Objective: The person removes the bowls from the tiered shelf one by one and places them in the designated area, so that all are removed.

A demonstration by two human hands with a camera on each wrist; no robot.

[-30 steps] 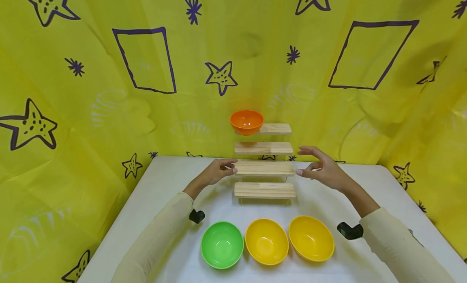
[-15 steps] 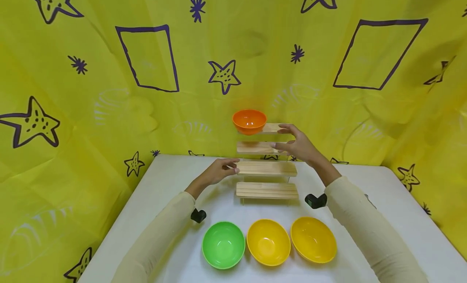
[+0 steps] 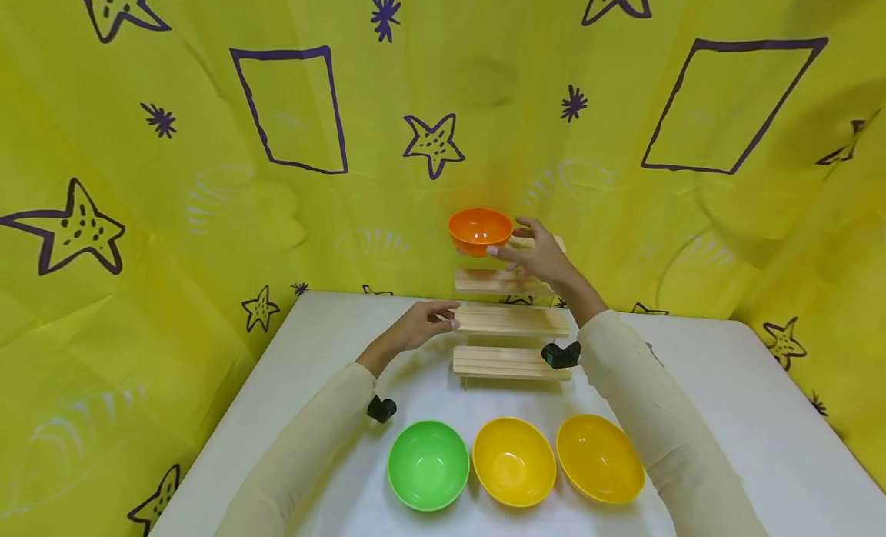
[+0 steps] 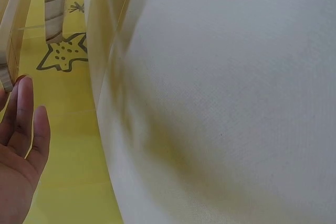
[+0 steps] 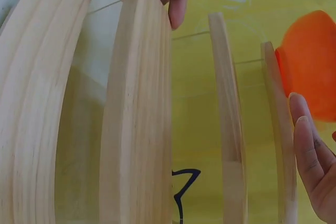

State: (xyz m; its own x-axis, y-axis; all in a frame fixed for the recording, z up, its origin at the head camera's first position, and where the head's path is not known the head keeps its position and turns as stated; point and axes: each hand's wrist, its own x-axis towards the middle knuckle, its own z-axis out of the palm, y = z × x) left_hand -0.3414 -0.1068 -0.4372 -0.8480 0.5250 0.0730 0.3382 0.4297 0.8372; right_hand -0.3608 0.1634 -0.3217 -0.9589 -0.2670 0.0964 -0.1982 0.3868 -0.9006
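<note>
On the left end of the top step of a wooden tiered stand [image 3: 512, 320] sits an orange bowl [image 3: 479, 228]. My right hand [image 3: 543, 258] is at the bowl's right side, thumb toward its front and fingers near the rim. The right wrist view has those fingers [image 5: 307, 140] fairly straight, right by the underside of the bowl [image 5: 312, 61]. With thumb and fingers my left hand [image 3: 418, 325] pinches the left end of the second step from the bottom. Part of the left hand [image 4: 21, 150] shows beside the step ends in the left wrist view.
In front of the stand, a green bowl [image 3: 428, 465] and two yellow bowls [image 3: 514, 461] stand in a row on the white table [image 3: 325, 352]. Thin clear supports link the wooden steps. A yellow curtain [image 3: 374, 198] with drawn stars hangs close behind.
My right hand has moved left and up, from beside the stand's right end to the orange bowl. The left hand stays on the step's end. The head view has shifted slightly.
</note>
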